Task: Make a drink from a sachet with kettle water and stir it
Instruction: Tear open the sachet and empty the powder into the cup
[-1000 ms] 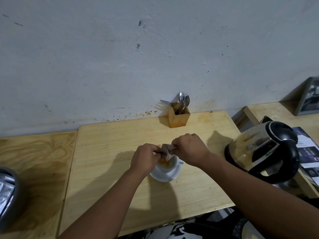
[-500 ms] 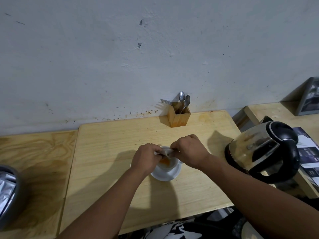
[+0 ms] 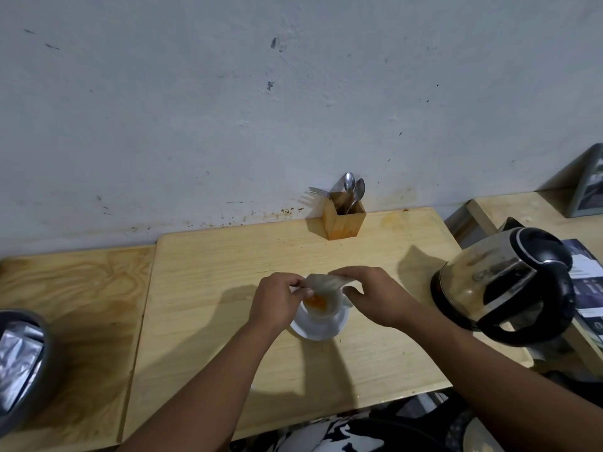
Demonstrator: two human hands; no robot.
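Note:
A white cup (image 3: 321, 313) with orange powder (image 3: 316, 301) inside stands on a white saucer (image 3: 318, 329) in the middle of the wooden table (image 3: 228, 256). Just above the cup, a pale sachet (image 3: 326, 281) is stretched flat between both hands. My left hand (image 3: 277, 296) pinches its left end and my right hand (image 3: 372, 293) pinches its right end. A steel kettle (image 3: 504, 282) with a black handle stands at the table's right edge, close to my right forearm.
A wooden holder (image 3: 342, 220) with spoons and a fork stands by the wall behind the cup. A metal bin (image 3: 19, 357) with foil wrappers sits at the far left. Booklets (image 3: 584, 282) lie on the side table beyond the kettle.
The sachet was tipped down into the cup between my hands; now it is lifted slightly and pulled out flat above the cup. My hands have moved a little apart.

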